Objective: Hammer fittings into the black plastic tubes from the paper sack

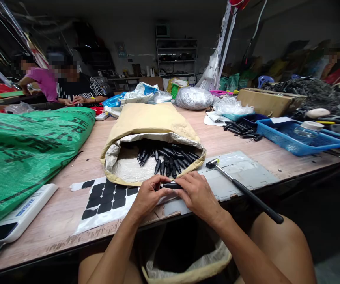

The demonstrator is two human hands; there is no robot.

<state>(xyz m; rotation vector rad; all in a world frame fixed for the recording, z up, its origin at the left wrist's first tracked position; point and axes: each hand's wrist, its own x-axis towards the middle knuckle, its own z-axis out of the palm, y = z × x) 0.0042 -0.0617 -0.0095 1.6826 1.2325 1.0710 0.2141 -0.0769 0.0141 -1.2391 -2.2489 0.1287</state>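
Between my two hands, just over the table's front edge, lies a short black cylindrical part [172,185]. The fingers of my left hand [150,193] pinch its left end, and those of my right hand [198,193] grip the right end. Right behind them a tan sack [155,118] lies with its mouth facing me. Inside are several similar black parts [172,159]. Under and left of the sack is a white sheet with black rounded-square stickers [105,195]. A hammer [241,187] with a black handle rests to my right on a grey board [241,171].
A green sack [30,146] covers the left side, beside a white device [25,215]. At right stand a blue tray [294,138], loose black parts [241,130] and a cardboard box [270,100]. An open sack [187,272] is below the table edge. Two people sit across, at left.
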